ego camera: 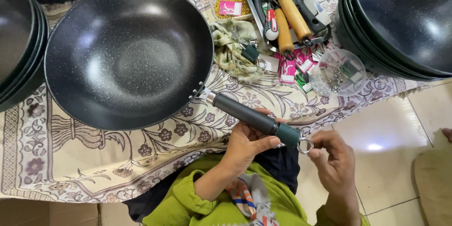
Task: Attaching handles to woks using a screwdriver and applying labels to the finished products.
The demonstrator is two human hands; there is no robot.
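Observation:
A large dark speckled wok (127, 54) rests on a patterned cloth (70, 160). Its dark grey handle (252, 115) points toward me. My left hand (245, 143) wraps around the handle near its end. My right hand (332, 155) pinches the metal hanging ring (305, 146) at the handle's tip with fingertips.
Stacks of similar dark woks stand at the far left (19, 42) and top right (400, 19). A metal tray (287, 9) holds wooden-handled tools. A clear plastic tub of small metal parts (336, 73), pink packets (294, 63), a crumpled rag (233, 47) and tiled floor (400, 150) are nearby.

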